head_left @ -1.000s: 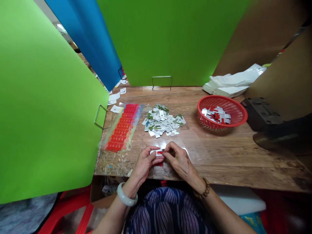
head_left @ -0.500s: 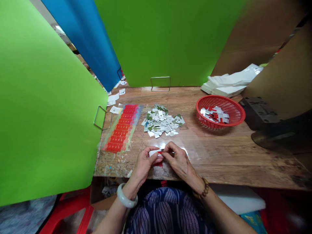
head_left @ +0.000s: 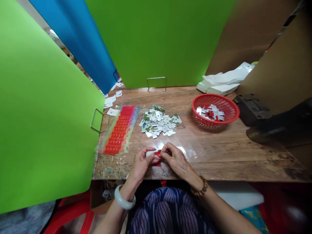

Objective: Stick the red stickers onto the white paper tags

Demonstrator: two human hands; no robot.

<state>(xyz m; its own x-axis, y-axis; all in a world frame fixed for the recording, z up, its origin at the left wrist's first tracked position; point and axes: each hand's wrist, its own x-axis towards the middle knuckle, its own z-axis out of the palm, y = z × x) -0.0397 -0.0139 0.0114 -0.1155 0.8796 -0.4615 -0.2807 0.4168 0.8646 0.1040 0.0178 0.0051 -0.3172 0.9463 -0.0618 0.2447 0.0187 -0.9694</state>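
Observation:
My left hand point(head_left: 140, 165) is closed on a small whitish flat plate point(head_left: 149, 153), held just above the table's front edge. My right hand point(head_left: 175, 162) pinches a red film piece point(head_left: 158, 154) at the plate's right end, with thumb and forefinger together. Just below the fingers another red piece point(head_left: 157, 164) shows, partly hidden by the hands. Beyond them lies a loose pile of metal plates point(head_left: 161, 123), grey and some with olive-green faces. A clear sheet with rows of red stickers point(head_left: 119, 130) lies to the left of the pile.
A red plastic basket point(head_left: 215, 123) on the right holds red-and-white plates. Behind it is a stack of white sheets point(head_left: 223, 83); a dark metal block point(head_left: 253, 110) stands beside it. Green boards point(head_left: 156, 42) with wire stands enclose the wooden table point(head_left: 219, 162). White paper scraps point(head_left: 110, 100) lie at left.
More of the red film now shows on the plate between my fingers. Both hands stay close together, and the whole view has shifted slightly.

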